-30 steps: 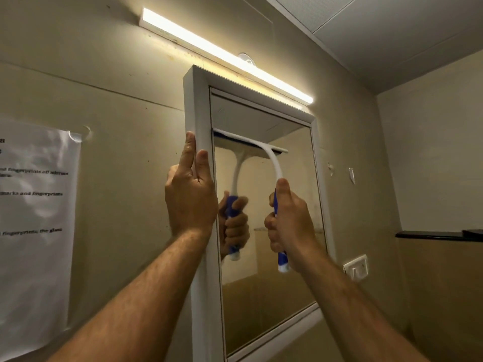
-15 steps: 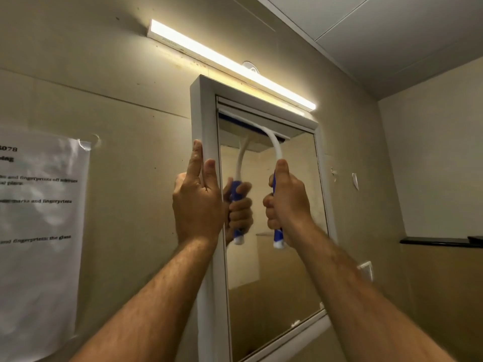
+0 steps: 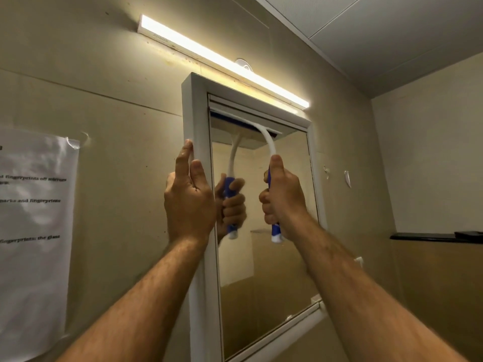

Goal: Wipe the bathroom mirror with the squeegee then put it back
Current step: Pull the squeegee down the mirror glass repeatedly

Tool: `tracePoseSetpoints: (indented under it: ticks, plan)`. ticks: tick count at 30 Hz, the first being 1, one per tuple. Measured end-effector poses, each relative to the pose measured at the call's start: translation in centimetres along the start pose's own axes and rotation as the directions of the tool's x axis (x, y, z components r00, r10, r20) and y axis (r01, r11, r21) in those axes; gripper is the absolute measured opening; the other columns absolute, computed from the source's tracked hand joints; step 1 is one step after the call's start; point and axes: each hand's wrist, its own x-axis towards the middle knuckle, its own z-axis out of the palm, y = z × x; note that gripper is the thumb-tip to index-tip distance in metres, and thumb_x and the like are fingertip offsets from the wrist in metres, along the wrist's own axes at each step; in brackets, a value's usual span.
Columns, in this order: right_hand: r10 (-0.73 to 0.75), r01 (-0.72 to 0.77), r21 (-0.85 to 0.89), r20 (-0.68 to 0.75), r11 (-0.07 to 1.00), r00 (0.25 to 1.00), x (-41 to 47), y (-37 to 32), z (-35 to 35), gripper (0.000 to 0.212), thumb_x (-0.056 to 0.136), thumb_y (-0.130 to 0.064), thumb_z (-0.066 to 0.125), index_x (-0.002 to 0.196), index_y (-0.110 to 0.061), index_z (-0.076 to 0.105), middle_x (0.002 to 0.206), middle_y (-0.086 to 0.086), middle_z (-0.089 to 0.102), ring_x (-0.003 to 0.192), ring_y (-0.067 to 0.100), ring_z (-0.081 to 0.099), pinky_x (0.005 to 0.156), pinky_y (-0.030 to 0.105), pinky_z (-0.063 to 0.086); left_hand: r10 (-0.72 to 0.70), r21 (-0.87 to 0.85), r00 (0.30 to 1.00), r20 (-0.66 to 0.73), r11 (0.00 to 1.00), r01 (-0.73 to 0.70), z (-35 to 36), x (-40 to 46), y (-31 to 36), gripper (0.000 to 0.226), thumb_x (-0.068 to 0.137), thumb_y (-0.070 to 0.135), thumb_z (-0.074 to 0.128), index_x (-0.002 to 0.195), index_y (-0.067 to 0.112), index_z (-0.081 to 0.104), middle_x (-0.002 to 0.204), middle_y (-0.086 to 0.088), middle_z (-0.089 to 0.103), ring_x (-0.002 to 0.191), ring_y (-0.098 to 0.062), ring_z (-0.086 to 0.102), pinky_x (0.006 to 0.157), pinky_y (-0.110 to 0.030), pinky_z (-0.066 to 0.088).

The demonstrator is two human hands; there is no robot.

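A white-framed mirror [image 3: 282,257] hangs on the beige wall. My right hand [image 3: 283,197] grips the blue handle of a white squeegee [image 3: 269,142], thumb up along the neck. The squeegee's blade lies against the glass near the mirror's top edge. My left hand [image 3: 189,194] holds the left side of the mirror frame [image 3: 198,111], fingers straight up along its outer edge. The hand and squeegee are reflected in the glass.
A lit strip light [image 3: 222,61] runs above the mirror. A printed paper sheet [image 3: 34,231] is taped to the wall at left. A dark shelf [image 3: 436,236] sits on the right wall, and a white fitting [image 3: 359,261] shows beside my right forearm.
My right hand has pushed the squeegee upward, from partway down the glass to the mirror's top edge. My left hand has stayed on the frame.
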Motion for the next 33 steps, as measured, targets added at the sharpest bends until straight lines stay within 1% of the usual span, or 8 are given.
tracePoseSetpoints:
  ticks: [9,16,18,20,22,24,26,33]
  plan:
    - [-0.006,0.005,-0.036,-0.009,0.999,1.000,-6.4,9.4,-2.4,0.051,0.090,-0.065,0.031,0.081,-0.019,0.050,0.056,-0.002,0.041,0.039,0.008,0.034,0.037,0.022,0.029,-0.006,-0.032,1.000,-0.001,0.999,0.006,0.2,-0.1,-0.5,0.041,0.104,0.039,0.027,0.145,0.042,0.031,0.085,-0.020,0.056,0.059,-0.018,0.048,0.048,-0.025,0.040]
    - [0.055,-0.055,-0.008,0.046,0.998,0.997,-3.5,4.3,-2.2,0.050,0.092,-0.065,0.029,0.086,-0.019,0.050,0.053,-0.005,0.039,0.039,0.010,0.031,0.037,0.023,0.027,-0.018,0.006,1.000,0.004,1.000,0.018,-0.1,-0.3,0.2,0.042,0.103,0.039,0.025,0.145,0.039,0.030,0.086,-0.018,0.055,0.058,-0.020,0.049,0.047,-0.029,0.046]
    - [0.063,-0.064,0.010,0.047,0.998,0.997,-2.5,2.8,-1.8,0.049,0.092,-0.064,0.030,0.085,-0.020,0.049,0.052,-0.005,0.039,0.037,0.009,0.031,0.036,0.023,0.028,-0.039,0.004,0.999,0.005,0.999,0.039,-0.3,-0.4,0.6,0.043,0.103,0.041,0.025,0.145,0.033,0.032,0.091,-0.017,0.058,0.066,-0.022,0.057,0.055,-0.033,0.053]
    - [0.063,-0.064,0.008,0.044,0.998,0.997,-2.5,2.8,-1.7,0.049,0.093,-0.064,0.030,0.085,-0.019,0.048,0.052,-0.004,0.040,0.037,0.008,0.031,0.036,0.023,0.029,-0.100,-0.013,0.995,0.005,0.995,0.101,-0.4,-0.6,0.9,0.047,0.102,0.044,0.027,0.143,0.023,0.033,0.105,-0.016,0.062,0.084,-0.024,0.064,0.068,-0.039,0.058]
    - [0.060,-0.059,-0.003,0.042,0.998,0.997,-3.6,4.3,-1.8,0.050,0.093,-0.064,0.029,0.085,-0.018,0.049,0.053,-0.004,0.040,0.038,0.009,0.032,0.037,0.023,0.029,-0.158,-0.005,0.987,-0.002,0.987,0.158,-0.4,-0.6,0.9,0.050,0.102,0.047,0.027,0.137,0.015,0.041,0.107,-0.012,0.064,0.091,-0.023,0.064,0.070,-0.036,0.056]
    - [0.053,-0.053,-0.005,0.030,0.999,0.998,-5.0,6.5,-2.1,0.050,0.092,-0.064,0.030,0.084,-0.019,0.049,0.053,-0.004,0.041,0.039,0.010,0.033,0.037,0.024,0.029,-0.187,0.039,0.982,0.001,0.982,0.187,-0.4,-0.6,0.7,0.050,0.101,0.049,0.025,0.118,0.012,0.053,0.093,-0.005,0.062,0.080,-0.016,0.060,0.056,-0.023,0.044]
    - [0.053,-0.053,-0.007,0.017,0.999,0.998,-6.2,8.2,-2.3,0.049,0.091,-0.065,0.030,0.080,-0.020,0.049,0.053,-0.004,0.041,0.039,0.010,0.033,0.038,0.023,0.029,-0.229,0.063,0.974,0.006,0.972,0.228,-0.4,-0.6,0.6,0.051,0.101,0.052,0.024,0.106,0.012,0.055,0.083,-0.002,0.057,0.068,-0.009,0.052,0.050,-0.021,0.032]
    - [0.045,-0.045,-0.024,0.013,0.999,0.999,-4.9,6.0,-2.6,0.050,0.092,-0.064,0.031,0.084,-0.019,0.051,0.052,-0.005,0.042,0.038,0.010,0.033,0.038,0.022,0.029,-0.319,0.081,0.947,0.023,0.945,0.316,-0.4,-0.6,0.7,0.058,0.098,0.060,0.020,0.104,0.012,0.052,0.071,0.004,0.048,0.059,-0.009,0.045,0.049,-0.022,0.028]
